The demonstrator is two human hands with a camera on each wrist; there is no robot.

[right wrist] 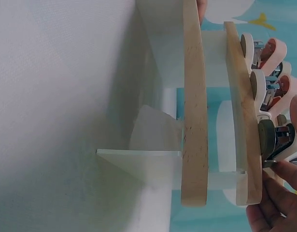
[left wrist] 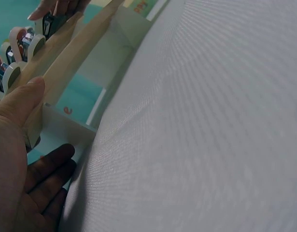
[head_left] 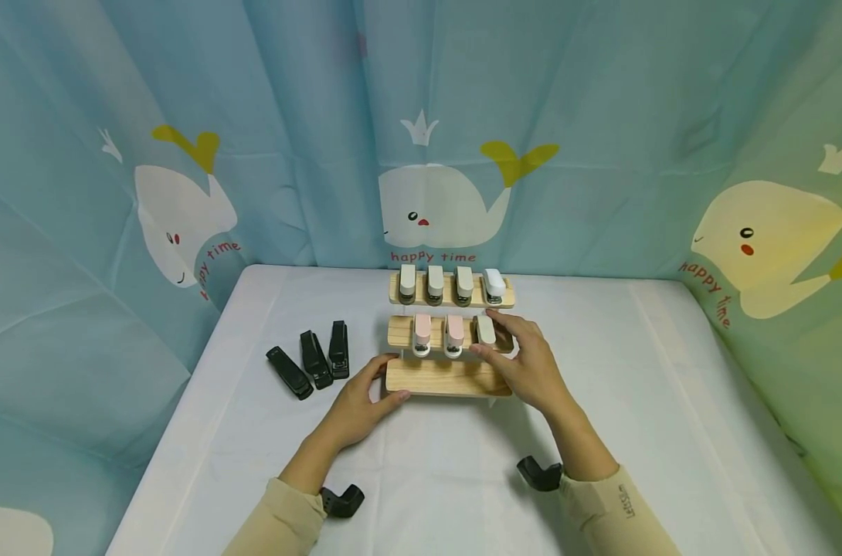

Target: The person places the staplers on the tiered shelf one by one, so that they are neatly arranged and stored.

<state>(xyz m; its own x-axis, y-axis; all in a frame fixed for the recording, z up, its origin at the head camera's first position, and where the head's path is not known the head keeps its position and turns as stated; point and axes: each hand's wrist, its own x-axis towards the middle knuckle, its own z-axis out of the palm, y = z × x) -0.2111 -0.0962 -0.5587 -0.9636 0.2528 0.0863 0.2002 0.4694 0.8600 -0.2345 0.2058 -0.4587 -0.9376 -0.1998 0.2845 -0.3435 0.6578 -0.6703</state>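
Observation:
A three-tier wooden rack [head_left: 449,378] on white supports stands at the middle of the table. My left hand [head_left: 354,409] grips the left end of its lowest board, thumb on the front edge. On the middle board, my right hand [head_left: 528,367] holds a small white stapler [head_left: 486,330] with a dark base between thumb and fingers, at the right end. Left of it on that board stand two pink staplers [head_left: 422,332], their bases white. The top board carries several pale staplers [head_left: 435,284] in a row. The lowest board bears nothing.
Three black staplers [head_left: 314,360] lie on the white tablecloth [head_left: 636,401], left of the rack. Behind the table hangs a blue curtain [head_left: 310,154] printed with whales. Each wrist wears a black camera [head_left: 343,502].

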